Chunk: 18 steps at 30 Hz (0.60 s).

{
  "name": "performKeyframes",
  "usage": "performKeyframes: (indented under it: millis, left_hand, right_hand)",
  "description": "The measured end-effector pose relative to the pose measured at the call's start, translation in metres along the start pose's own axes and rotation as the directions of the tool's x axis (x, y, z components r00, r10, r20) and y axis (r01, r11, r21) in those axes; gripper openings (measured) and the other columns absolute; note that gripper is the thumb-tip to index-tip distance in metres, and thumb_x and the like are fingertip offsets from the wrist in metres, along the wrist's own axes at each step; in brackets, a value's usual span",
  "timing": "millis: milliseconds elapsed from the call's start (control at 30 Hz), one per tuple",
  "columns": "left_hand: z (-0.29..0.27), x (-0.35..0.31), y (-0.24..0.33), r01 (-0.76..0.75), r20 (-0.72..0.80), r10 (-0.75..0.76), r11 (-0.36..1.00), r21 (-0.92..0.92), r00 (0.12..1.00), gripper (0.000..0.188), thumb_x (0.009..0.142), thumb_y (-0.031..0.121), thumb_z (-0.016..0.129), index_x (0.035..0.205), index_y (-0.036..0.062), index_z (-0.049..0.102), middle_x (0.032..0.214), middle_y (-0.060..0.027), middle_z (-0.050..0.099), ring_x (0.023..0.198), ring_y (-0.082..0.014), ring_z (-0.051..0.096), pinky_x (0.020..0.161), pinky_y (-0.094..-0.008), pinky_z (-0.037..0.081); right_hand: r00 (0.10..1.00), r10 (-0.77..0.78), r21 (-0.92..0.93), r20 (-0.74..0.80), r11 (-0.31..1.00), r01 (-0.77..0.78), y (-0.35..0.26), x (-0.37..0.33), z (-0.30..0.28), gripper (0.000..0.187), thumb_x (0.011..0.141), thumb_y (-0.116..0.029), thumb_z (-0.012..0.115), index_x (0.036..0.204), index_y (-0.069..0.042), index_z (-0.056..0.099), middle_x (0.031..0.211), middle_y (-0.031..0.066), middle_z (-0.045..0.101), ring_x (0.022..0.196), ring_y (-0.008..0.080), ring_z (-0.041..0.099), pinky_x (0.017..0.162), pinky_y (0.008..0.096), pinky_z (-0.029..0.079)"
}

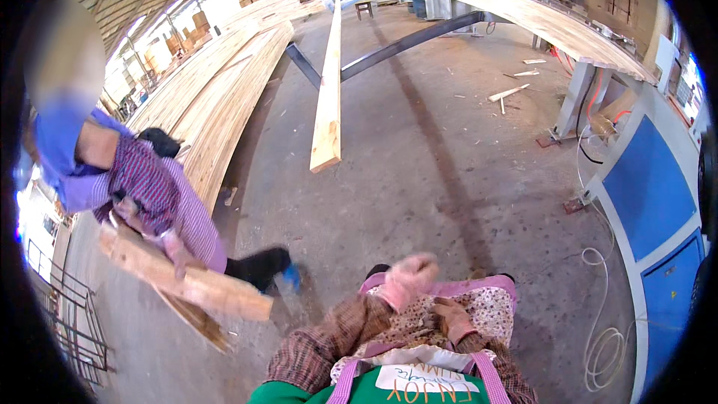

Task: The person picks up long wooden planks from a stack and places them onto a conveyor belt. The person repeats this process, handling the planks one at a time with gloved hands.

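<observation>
My left hand, in a pink glove, is raised in front of my flowered apron. Motion smears its fingers, and no object shows in it. Lower and to the right, my right hand is close against the apron, its fingers loosely apart with nothing visible in them. To my left a co-worker grips a thick wooden board with a gloved hand. Ahead of me, a long timber beam rests on a dark metal frame, its near end pointing toward me.
Long stacked boards run along the left. At right stands a blue and white machine cabinet beside a long wooden panel. A pale coiled hose and wood scraps lie on the concrete floor. A metal rack is at far left.
</observation>
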<state>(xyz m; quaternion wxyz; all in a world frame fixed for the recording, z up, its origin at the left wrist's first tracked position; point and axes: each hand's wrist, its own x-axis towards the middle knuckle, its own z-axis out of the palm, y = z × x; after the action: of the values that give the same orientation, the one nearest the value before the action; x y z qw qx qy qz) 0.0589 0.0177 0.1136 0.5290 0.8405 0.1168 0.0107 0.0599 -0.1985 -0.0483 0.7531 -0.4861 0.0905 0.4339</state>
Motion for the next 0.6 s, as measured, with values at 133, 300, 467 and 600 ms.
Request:
performKeyframes:
  millis: [133,300,467,600]
  left_hand:
    - [-0.105,0.073,0.086,-0.372,-0.324,0.530,0.818,0.439,0.783,0.048,0.093,0.039,0.077,0.133,0.0126,0.071,0.127,-0.0129,0.073,0.118,-0.0321,0.070,0.101,-0.0432,0.056]
    - [-0.204,0.127,0.133,0.075,-0.473,0.428,0.675,0.734,0.770,0.056,0.087,0.042,0.080,0.136,0.0168,0.066,0.145,-0.0117,0.061,0.128,-0.0372,0.062,0.106,-0.0498,0.052]
    - [-0.224,0.155,0.098,0.437,-0.517,0.098,0.414,0.798,0.851,0.065,0.085,0.045,0.080,0.141,0.0204,0.060,0.150,-0.0112,0.055,0.135,-0.0370,0.056,0.110,-0.0510,0.049]
    - [-0.239,0.172,0.078,0.427,-0.487,0.081,0.374,0.824,0.869,0.068,0.086,0.045,0.076,0.147,0.0233,0.056,0.154,-0.0103,0.053,0.138,-0.0366,0.054,0.111,-0.0510,0.048]
  right_hand:
    - [0.743,-0.497,-0.852,0.449,0.011,0.523,-0.022,-0.006,0.000,0.029,0.097,-0.012,0.068,0.122,0.001,0.070,0.111,0.0133,0.074,0.097,0.0252,0.074,0.079,0.0377,0.060]
    - [0.715,-0.478,-0.811,0.510,0.010,0.585,-0.009,-0.003,-0.017,0.025,0.093,-0.009,0.068,0.115,0.002,0.073,0.116,0.0140,0.072,0.114,0.0321,0.071,0.095,0.0419,0.058]
    - [0.794,-0.483,-0.715,0.369,0.399,0.575,0.012,0.021,-0.026,0.034,0.102,-0.009,0.062,0.133,0.004,0.061,0.120,0.0161,0.070,0.109,0.0321,0.072,0.095,0.0429,0.059]
    - [0.926,-0.360,-0.757,0.118,0.571,0.318,-0.004,0.001,-0.009,0.041,0.101,-0.021,0.068,0.135,0.001,0.067,0.124,0.0137,0.072,0.110,0.0259,0.070,0.094,0.0367,0.056]
